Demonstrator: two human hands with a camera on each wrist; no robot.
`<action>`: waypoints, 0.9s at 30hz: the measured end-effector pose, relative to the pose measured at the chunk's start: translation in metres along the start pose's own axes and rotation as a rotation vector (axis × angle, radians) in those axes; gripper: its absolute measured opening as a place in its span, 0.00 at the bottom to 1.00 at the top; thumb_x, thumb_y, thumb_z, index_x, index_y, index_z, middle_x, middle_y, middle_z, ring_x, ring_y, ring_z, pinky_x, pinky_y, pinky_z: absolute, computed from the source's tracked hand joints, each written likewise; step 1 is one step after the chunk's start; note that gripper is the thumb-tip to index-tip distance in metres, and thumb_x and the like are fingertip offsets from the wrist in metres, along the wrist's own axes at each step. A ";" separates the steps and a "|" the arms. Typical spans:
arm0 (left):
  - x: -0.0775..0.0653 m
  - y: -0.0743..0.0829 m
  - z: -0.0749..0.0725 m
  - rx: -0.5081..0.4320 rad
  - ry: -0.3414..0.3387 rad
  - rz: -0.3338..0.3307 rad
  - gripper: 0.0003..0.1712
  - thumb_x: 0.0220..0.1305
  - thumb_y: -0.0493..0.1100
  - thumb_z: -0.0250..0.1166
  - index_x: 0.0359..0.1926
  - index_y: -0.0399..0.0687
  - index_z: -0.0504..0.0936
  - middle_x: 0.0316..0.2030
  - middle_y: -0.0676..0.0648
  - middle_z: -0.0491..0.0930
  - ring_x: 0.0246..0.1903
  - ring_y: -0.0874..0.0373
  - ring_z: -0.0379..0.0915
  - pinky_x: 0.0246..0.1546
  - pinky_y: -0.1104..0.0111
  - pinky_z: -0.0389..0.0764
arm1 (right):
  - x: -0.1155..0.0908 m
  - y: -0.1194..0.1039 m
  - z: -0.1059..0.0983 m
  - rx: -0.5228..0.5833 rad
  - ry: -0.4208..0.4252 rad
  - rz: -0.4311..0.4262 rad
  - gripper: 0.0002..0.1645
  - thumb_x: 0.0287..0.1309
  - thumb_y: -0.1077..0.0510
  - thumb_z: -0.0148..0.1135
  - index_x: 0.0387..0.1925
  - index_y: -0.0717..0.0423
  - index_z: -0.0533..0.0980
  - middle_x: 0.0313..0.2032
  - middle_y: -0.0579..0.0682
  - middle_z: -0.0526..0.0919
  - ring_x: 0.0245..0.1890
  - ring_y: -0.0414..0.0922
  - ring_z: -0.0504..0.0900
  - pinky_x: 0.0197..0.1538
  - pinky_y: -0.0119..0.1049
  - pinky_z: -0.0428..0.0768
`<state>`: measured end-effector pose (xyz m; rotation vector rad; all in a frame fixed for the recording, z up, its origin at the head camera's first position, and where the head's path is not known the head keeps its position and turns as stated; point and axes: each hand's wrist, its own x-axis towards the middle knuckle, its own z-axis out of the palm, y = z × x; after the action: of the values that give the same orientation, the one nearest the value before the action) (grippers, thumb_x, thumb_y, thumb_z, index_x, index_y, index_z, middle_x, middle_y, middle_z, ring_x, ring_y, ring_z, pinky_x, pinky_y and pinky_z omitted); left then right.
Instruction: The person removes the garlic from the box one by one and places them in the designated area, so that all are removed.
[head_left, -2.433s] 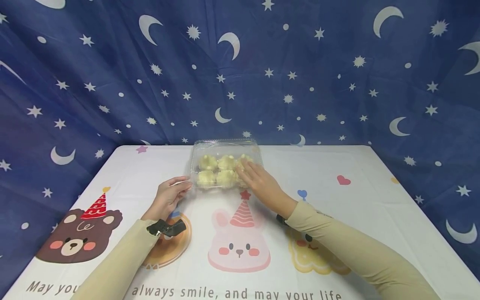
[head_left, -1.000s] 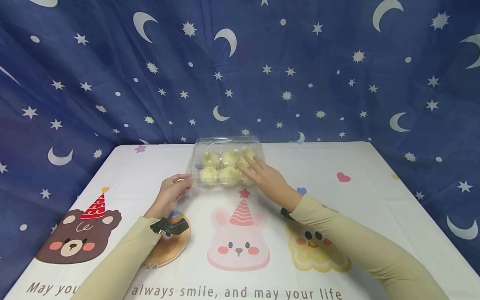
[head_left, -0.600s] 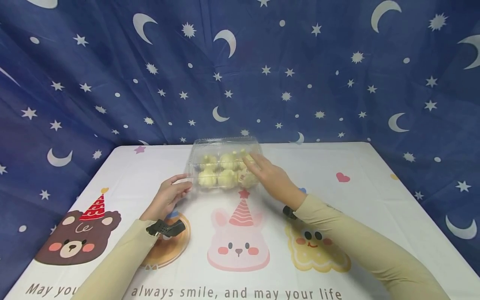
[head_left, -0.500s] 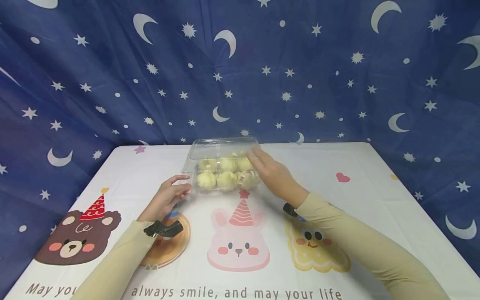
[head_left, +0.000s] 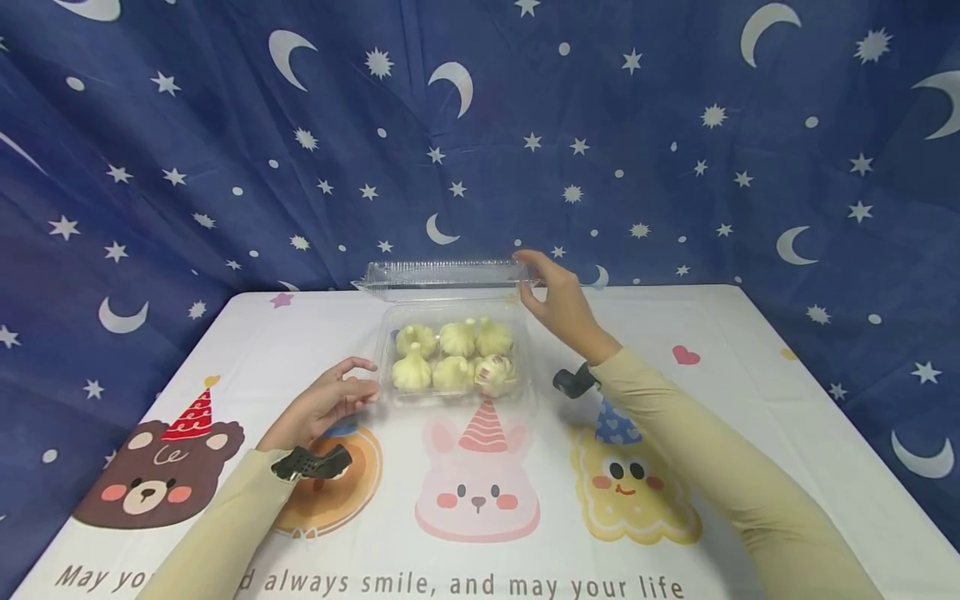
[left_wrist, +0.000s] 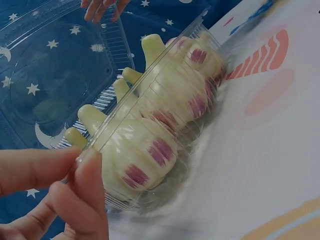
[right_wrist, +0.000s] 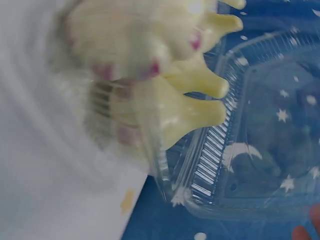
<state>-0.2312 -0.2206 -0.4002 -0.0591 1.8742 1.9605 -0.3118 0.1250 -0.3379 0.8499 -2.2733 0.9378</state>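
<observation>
A clear plastic container (head_left: 450,395) holds several pale garlic bulbs (head_left: 412,368) in two rows. Purple marks show on the front-right bulb (head_left: 495,373) and, in the left wrist view, on more bulbs (left_wrist: 145,155). The hinged lid (head_left: 442,273) is raised and tilts back behind the base. At the front-left rim, my left hand (head_left: 318,404) pinches the edge between thumb and index finger, as the left wrist view shows. My right hand (head_left: 562,304) grips the lid's right end, fingers and thumb spread around its edge. Only its fingertips (right_wrist: 314,220) appear in the right wrist view.
A white cloth with cartoon animals, a heart (head_left: 686,355) and lettering covers the table (head_left: 720,500). Behind the lid hangs a dark blue curtain (head_left: 517,75) with moons and stars, close to the table's back edge.
The lid has come up off the bulbs and swung backward, opening the container. My right hand has moved up and back with it. My left hand stays by the left edge, slightly lower.
</observation>
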 end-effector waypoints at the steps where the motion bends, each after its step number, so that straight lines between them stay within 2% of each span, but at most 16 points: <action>1: 0.000 0.000 0.000 -0.015 -0.008 -0.005 0.15 0.63 0.31 0.56 0.46 0.49 0.65 0.25 0.53 0.77 0.25 0.67 0.78 0.24 0.82 0.75 | 0.003 0.004 0.001 0.056 -0.003 0.042 0.25 0.57 0.69 0.58 0.57 0.63 0.70 0.54 0.59 0.78 0.50 0.54 0.80 0.52 0.44 0.81; 7: 0.000 0.001 -0.002 -0.041 -0.047 0.001 0.14 0.63 0.30 0.56 0.45 0.49 0.66 0.26 0.52 0.75 0.25 0.67 0.79 0.24 0.83 0.76 | 0.017 0.023 0.001 0.365 -0.084 0.312 0.24 0.60 0.63 0.59 0.58 0.62 0.70 0.58 0.60 0.75 0.60 0.53 0.73 0.62 0.45 0.75; 10: -0.001 0.001 -0.005 -0.056 -0.094 0.006 0.13 0.63 0.30 0.55 0.44 0.48 0.67 0.28 0.51 0.74 0.26 0.66 0.79 0.25 0.82 0.77 | 0.021 0.031 -0.001 0.512 -0.141 0.398 0.26 0.61 0.62 0.58 0.61 0.61 0.68 0.61 0.59 0.72 0.64 0.52 0.69 0.66 0.44 0.70; 13: -0.003 0.000 -0.009 -0.022 -0.122 -0.003 0.13 0.63 0.31 0.56 0.45 0.49 0.66 0.27 0.52 0.75 0.27 0.66 0.78 0.27 0.81 0.78 | 0.024 0.039 -0.001 0.640 -0.184 0.433 0.27 0.63 0.61 0.56 0.63 0.60 0.65 0.63 0.60 0.70 0.65 0.52 0.67 0.68 0.46 0.68; 17: -0.003 -0.001 -0.015 0.027 -0.142 -0.018 0.14 0.64 0.32 0.56 0.48 0.47 0.66 0.26 0.55 0.79 0.28 0.67 0.78 0.28 0.81 0.78 | 0.026 0.047 0.002 0.702 -0.218 0.454 0.27 0.66 0.58 0.53 0.65 0.57 0.64 0.64 0.60 0.68 0.64 0.52 0.68 0.67 0.50 0.68; 23: -0.002 -0.002 -0.020 -0.018 -0.191 -0.028 0.10 0.65 0.32 0.54 0.46 0.47 0.68 0.26 0.53 0.81 0.28 0.66 0.81 0.30 0.81 0.81 | 0.024 0.055 0.010 0.752 -0.254 0.568 0.29 0.68 0.58 0.49 0.68 0.55 0.59 0.68 0.57 0.62 0.67 0.53 0.63 0.69 0.52 0.64; 27: -0.002 -0.004 -0.021 -0.006 -0.220 -0.021 0.09 0.66 0.31 0.53 0.44 0.48 0.69 0.27 0.54 0.82 0.28 0.66 0.81 0.30 0.80 0.82 | 0.022 0.060 0.016 0.785 -0.253 0.616 0.29 0.69 0.60 0.47 0.69 0.56 0.57 0.69 0.57 0.60 0.67 0.56 0.63 0.70 0.54 0.62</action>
<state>-0.2337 -0.2414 -0.4050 0.1297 1.7188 1.8759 -0.3724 0.1391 -0.3581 0.5612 -2.4271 2.1983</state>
